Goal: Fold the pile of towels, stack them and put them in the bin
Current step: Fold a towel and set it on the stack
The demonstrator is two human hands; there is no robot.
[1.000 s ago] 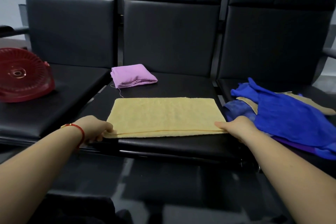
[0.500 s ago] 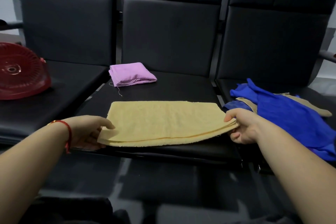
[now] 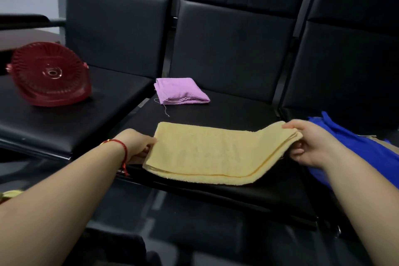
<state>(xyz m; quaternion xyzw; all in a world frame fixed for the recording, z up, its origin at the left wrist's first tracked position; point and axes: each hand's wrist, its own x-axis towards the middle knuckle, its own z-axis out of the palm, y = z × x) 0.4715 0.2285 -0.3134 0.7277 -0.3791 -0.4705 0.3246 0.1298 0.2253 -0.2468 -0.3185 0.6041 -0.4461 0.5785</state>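
Towel (image 3: 207,153), yellow, unlabelled, between both hands

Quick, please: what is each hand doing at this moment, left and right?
Left hand: closed on the left end of the yellow towel.
Right hand: closed on the towel's right end, which is raised off the seat.

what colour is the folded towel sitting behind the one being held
Pink-lilac: the small folded towel on the middle seat, seen in the head view.
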